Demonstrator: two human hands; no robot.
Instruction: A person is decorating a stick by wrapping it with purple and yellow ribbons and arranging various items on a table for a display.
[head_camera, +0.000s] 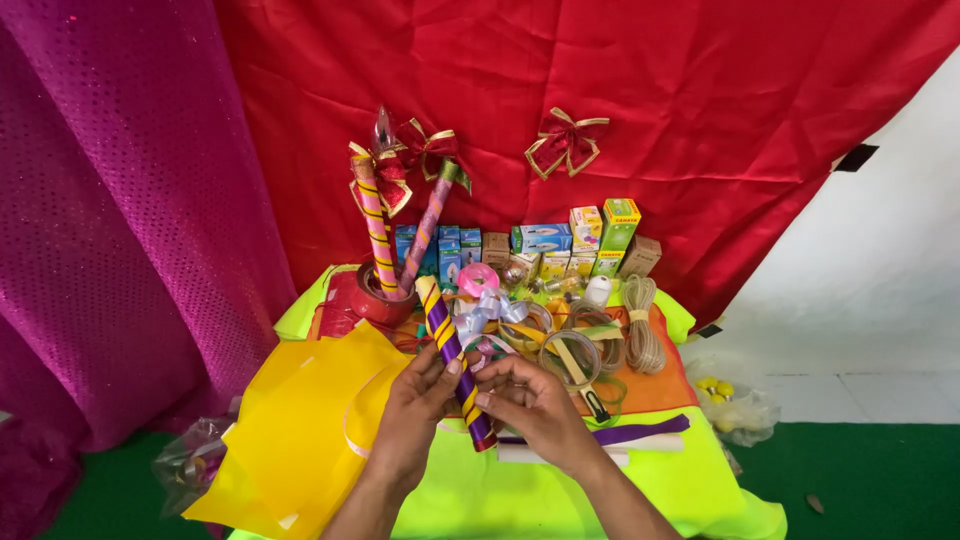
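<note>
both hands grip a glossy purple tube with yellow spiral stripes, tilted over the neon green cloth: left hand curled round its middle, right hand pinching near the lower end, which its fingers partly hide. beyond lie curly ribbons, then small boxes.

A red cloth hangs as a backdrop across most of the rear, creased and slightly glossy. To its left falls a magenta curtain with a fine dotted sheen, reaching down to the floor. At the right a plain white wall shows, meeting a pale tiled strip. Below lies a green floor covering. A low table draped in neon yellow-green cloth stands in the middle; the light is even and bright
</note>
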